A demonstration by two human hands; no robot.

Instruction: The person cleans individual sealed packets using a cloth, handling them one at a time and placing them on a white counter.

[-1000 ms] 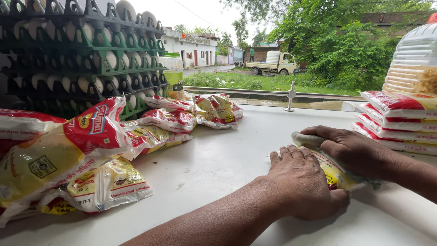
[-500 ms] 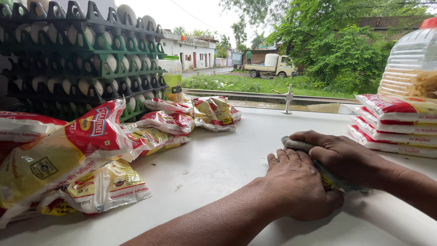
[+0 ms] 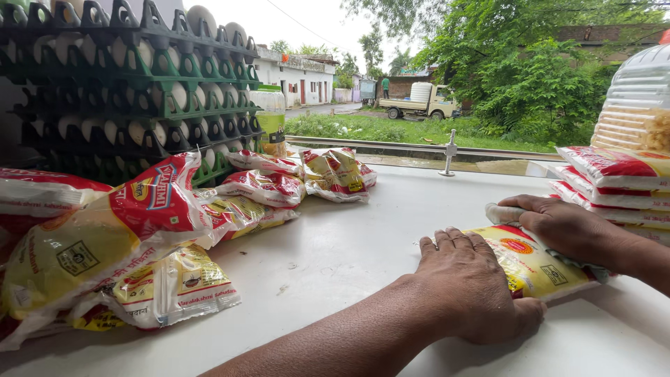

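Observation:
A yellow and red snack packet lies flat on the white counter in front of me. My left hand rests palm down on its near left end and holds it there. My right hand lies across the packet's far side, its fingers closed over a pale cloth that sticks out past the fingertips. The two hands are a little apart, with the packet's printed face showing between them.
Several similar packets are heaped at the left, in front of stacked green egg trays. More packets are stacked at the right under a clear plastic jar. Beyond the counter edge lie grass, trees and a parked truck.
My right hand has slid a little to the right along the packet with the cloth. More of the packet's face shows between the hands. My left hand has stayed put.

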